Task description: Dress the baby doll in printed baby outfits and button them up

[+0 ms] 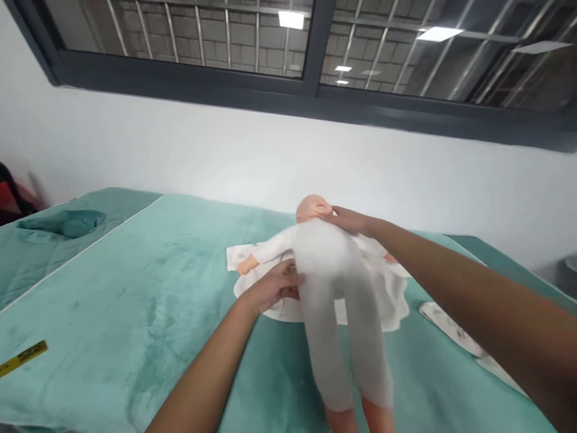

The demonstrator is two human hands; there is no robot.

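A baby doll (pixel 322 252) in a white long-sleeved, long-legged suit lies face up, its head toward the wall and its legs toward me. Under its back and arms a white garment (pixel 392 294) with small prints is spread out. With curled fingers, my left hand (pixel 273 288) grips the doll at its side near the waist. My right hand (pixel 351 221) is closed about the doll's head and neck; some of its fingertips are hidden behind the head. The doll's legs look blurred and its bare feet are cut off by the lower edge.
A folded white printed cloth (pixel 451 325) lies at the right, partly behind my right forearm. The bed has a green cover (pixel 135 288). A yellow strip (pixel 22 359) lies at the left, and a bunched green cloth (pixel 63 224) farther back. Behind stand a white wall and a barred window.
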